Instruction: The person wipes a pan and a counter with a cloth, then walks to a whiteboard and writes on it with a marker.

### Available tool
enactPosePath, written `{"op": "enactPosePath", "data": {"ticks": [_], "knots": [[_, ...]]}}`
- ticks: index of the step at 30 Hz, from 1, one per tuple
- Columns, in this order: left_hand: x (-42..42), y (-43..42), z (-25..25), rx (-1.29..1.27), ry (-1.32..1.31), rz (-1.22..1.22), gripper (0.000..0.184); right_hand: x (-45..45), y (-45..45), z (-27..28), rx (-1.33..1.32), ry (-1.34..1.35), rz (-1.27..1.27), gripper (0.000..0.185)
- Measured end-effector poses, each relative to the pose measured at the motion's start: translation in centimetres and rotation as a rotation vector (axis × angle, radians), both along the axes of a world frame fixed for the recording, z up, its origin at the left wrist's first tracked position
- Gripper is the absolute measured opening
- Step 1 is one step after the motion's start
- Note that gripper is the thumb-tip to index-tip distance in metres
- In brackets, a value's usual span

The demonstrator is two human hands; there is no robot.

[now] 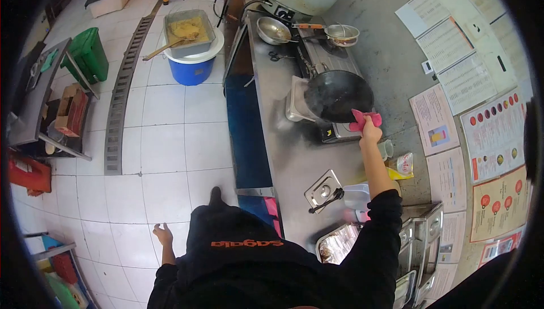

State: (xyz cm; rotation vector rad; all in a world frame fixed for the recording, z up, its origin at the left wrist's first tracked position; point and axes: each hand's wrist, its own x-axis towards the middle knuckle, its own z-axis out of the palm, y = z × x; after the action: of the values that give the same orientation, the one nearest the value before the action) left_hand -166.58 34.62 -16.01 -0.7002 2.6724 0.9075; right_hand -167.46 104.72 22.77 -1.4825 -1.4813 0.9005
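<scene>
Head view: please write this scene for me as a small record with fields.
Right hand: grips pink cloth at the edge of the dark pan
Left hand: open, holding nothing visible
Dark pan: over the stove; contact cannot be seen
Counter: steel lid
Floor: blue bucket, grey tray above it
</scene>
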Motion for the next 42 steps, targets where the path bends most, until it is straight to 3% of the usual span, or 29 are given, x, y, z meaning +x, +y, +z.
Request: {"op": "enactPosePath", "data": {"ticks": [8, 15, 23, 26, 32, 38, 42], "knots": [[2.8, -1.6, 0.1, -0.027, -0.043, 0.075, 0.041, -0.9, 1.6, -0.1, 0.018, -0.103, 0.034, 0.046], [3.4, -1.3, 0.3, 0.001, -0.003, 0.093, 0.039, -1.6, 2.3, -0.7, 0.06, -0.024, 0.023, 0.046], [3.5, -1.3, -0.1, -0.013, 0.006, 0.08, 0.039, -2.5, -1.3, 2.5, 0.118, -0.132, -0.008, 0.045], [3.5, -1.4, -0.4, -0.017, 0.017, 0.075, 0.04, -2.6, -1.1, 2.3, 0.132, -0.059, -0.008, 0.044], [3.4, -1.1, -0.5, -0.014, 0.004, 0.077, 0.041, -2.8, -0.2, 2.2, 0.18, -0.224, -0.106, 0.042], [3.4, -1.1, -0.6, -0.019, 0.004, 0.063, 0.041, -2.6, -0.2, 2.3, 0.184, -0.1, -0.025, 0.04], [3.4, -1.0, -0.3, 0.003, -0.013, 0.092, 0.042, -2.5, 0.7, 1.9, 0.213, -0.166, -0.052, 0.04]]}}
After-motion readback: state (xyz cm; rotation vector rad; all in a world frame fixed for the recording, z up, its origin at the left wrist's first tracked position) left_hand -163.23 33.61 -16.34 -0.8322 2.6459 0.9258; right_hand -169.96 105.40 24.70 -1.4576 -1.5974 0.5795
